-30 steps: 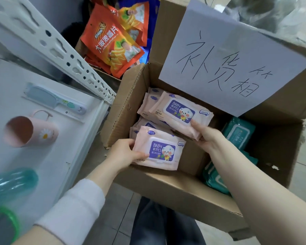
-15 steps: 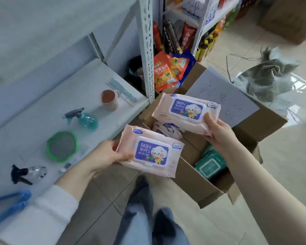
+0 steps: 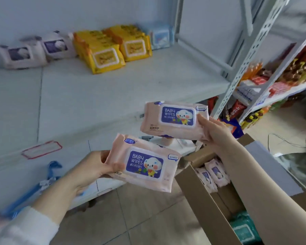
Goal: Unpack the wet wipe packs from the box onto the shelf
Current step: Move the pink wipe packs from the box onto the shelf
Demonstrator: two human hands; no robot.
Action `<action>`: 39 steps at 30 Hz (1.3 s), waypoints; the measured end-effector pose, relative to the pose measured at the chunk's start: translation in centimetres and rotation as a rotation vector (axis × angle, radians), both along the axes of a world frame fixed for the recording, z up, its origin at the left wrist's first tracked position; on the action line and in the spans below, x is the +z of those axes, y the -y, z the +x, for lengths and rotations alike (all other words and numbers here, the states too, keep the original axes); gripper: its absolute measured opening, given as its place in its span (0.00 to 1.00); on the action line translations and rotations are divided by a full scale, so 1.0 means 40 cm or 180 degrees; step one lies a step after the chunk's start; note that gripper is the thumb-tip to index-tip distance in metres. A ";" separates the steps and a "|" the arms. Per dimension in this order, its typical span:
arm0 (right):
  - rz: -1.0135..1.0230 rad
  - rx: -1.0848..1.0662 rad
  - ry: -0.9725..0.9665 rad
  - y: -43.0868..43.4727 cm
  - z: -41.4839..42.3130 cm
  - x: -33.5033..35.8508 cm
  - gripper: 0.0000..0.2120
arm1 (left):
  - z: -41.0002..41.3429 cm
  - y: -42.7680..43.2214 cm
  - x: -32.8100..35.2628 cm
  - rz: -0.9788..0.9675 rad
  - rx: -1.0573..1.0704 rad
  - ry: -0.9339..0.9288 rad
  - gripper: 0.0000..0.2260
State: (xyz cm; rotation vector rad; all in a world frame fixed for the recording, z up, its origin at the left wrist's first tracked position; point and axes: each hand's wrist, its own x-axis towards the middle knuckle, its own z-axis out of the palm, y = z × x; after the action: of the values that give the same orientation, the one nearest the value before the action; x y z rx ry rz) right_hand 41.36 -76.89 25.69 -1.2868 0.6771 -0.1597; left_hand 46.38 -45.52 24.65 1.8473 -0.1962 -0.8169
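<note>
Shelf: pink, yellow packs at back, front bare. Left hand grips pack; right hand grips second pack (both unplaced). Box: more remain.

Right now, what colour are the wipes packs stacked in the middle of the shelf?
Yellow packs, with orange tops; the head view shows them, a bit blurred.

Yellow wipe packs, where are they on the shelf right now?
In the head view the yellow wipe packs stand at the back of the shelf, upper centre, between the pale purple-labelled packs on their left and a light blue pack on their right.
</note>
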 end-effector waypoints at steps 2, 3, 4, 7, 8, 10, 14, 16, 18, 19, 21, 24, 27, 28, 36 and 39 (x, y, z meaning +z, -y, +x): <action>0.0101 0.0197 0.0129 -0.083 0.080 0.033 0.05 | 0.038 -0.094 0.023 -0.0029 0.0173 0.0104 0.42; 0.0121 0.0270 0.0154 -0.123 0.121 0.048 0.05 | 0.057 -0.140 0.033 -0.0063 0.0270 0.0157 0.42; 0.0128 0.0317 0.0173 -0.162 0.163 0.062 0.05 | 0.077 -0.184 0.042 -0.0103 0.0359 0.0207 0.42; 0.0095 0.0398 0.0291 -0.264 0.290 0.092 0.07 | 0.136 -0.302 0.066 -0.0247 0.0598 0.0297 0.43; 0.0059 0.0415 0.0324 -0.292 0.332 0.099 0.07 | 0.160 -0.337 0.070 -0.0321 0.0698 0.0287 0.42; -0.0044 0.0499 0.0365 -0.343 0.413 0.110 0.07 | 0.213 -0.395 0.074 -0.0403 0.0873 0.0267 0.39; -0.0257 0.0642 0.0500 -0.413 0.588 0.136 0.06 | 0.355 -0.471 0.073 -0.0531 0.1171 0.0387 0.44; -0.0385 0.0608 0.0550 -0.445 0.693 0.151 0.06 | 0.441 -0.499 0.071 -0.0583 0.1317 0.0428 0.45; -0.0571 0.0576 0.0581 -0.476 0.806 0.158 0.04 | 0.532 -0.528 0.065 -0.0642 0.1419 0.0447 0.45; -0.0689 0.0572 0.0597 -0.490 0.863 0.160 0.04 | 0.578 -0.539 0.062 -0.0674 0.1488 0.0455 0.45; -0.0877 0.0557 0.0596 -0.517 0.973 0.161 0.08 | 0.675 -0.559 0.056 -0.0719 0.1661 0.0475 0.46; -0.1197 0.0636 0.0512 -0.560 1.112 0.161 0.11 | 0.817 -0.585 0.042 -0.0787 0.1868 0.0498 0.45; -0.1458 0.0725 0.0412 -0.597 1.225 0.157 0.13 | 0.952 -0.609 0.023 -0.0840 0.1967 0.0481 0.43; -0.1536 0.0785 0.0398 -0.608 1.254 0.152 0.14 | 0.993 -0.616 0.018 -0.0797 0.1949 0.0456 0.40; -0.2049 0.1018 0.0316 -0.652 1.388 0.126 0.11 | 1.181 -0.640 0.000 -0.0300 0.2083 0.0647 0.09; -0.2331 0.0998 0.0232 -0.661 1.412 0.123 0.04 | 1.200 -0.635 -0.006 -0.0087 0.2199 0.0944 0.13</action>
State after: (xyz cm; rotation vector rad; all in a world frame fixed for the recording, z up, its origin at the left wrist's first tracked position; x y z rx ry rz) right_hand 97.85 -50.44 30.61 -2.0598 0.3454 -0.2046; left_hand 94.36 -20.11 24.42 1.8262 0.2392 -0.0622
